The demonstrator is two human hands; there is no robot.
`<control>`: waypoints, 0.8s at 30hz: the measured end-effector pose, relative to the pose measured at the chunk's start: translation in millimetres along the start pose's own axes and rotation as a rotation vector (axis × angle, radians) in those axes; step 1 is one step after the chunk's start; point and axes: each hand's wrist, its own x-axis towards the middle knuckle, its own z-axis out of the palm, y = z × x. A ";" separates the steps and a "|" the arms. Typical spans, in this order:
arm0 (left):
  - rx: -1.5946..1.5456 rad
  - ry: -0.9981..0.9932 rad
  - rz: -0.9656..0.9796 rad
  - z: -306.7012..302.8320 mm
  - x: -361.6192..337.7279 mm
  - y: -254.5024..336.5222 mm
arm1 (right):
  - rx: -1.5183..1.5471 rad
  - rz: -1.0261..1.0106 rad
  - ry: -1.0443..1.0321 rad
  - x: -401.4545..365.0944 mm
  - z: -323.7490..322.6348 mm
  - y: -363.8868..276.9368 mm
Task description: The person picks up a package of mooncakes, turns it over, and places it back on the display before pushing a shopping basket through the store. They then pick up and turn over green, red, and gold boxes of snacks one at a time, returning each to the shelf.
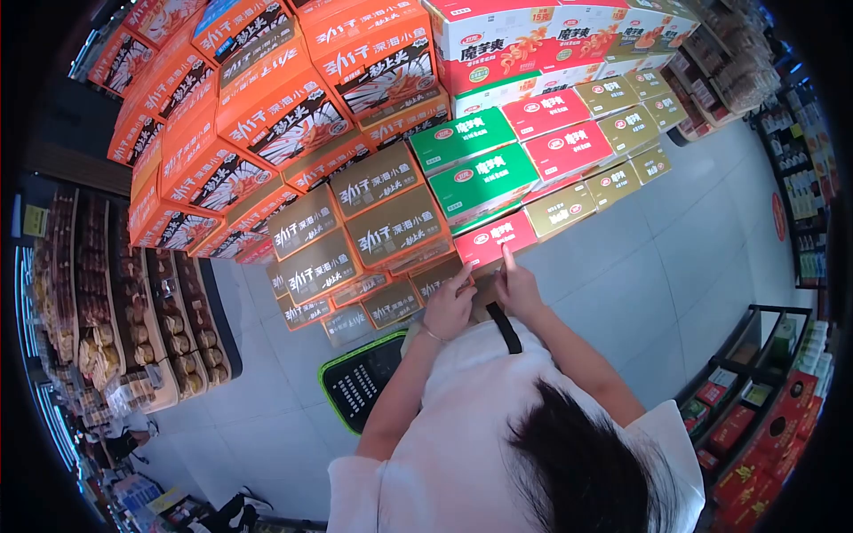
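Note:
A red snack box (495,235) with white lettering lies at the near edge of the stepped stack, in front of my body. My left hand (449,307) is at its near left corner, index finger reaching to the edge. On the near right side, my right hand (520,290) is closed at the edge, its index finger extended onto the top. The undersides of both grips are hidden. Beyond the red box are green boxes (482,182), with a gold box (560,207) to its right. Brown-topped orange boxes (391,226) stand to the left.
Tall stacks of orange boxes (275,115) rise at the back left. A black basket with a green rim (330,377) sits on the floor by my left arm. Shelves of packaged goods (133,311) stand left; another shelf unit (746,391) is at the right.

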 end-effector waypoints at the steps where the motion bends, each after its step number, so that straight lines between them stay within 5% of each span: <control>1: -0.014 -0.004 -0.008 0.3 -0.2 0.4 | -0.003 -0.007 0.007 0.6 -0.9 0.0; 15: -0.015 0.040 0.005 -23.1 13.4 22.2 | -0.030 0.002 -0.024 0.2 -2.8 -3.3; 20: 0.210 0.405 0.201 -69.7 46.6 49.1 | -0.014 -0.028 -0.012 -1.8 -4.4 -3.1; 24: 0.479 0.583 0.152 -116.3 69.1 48.6 | 0.019 -0.042 -0.002 -2.1 -3.3 -1.7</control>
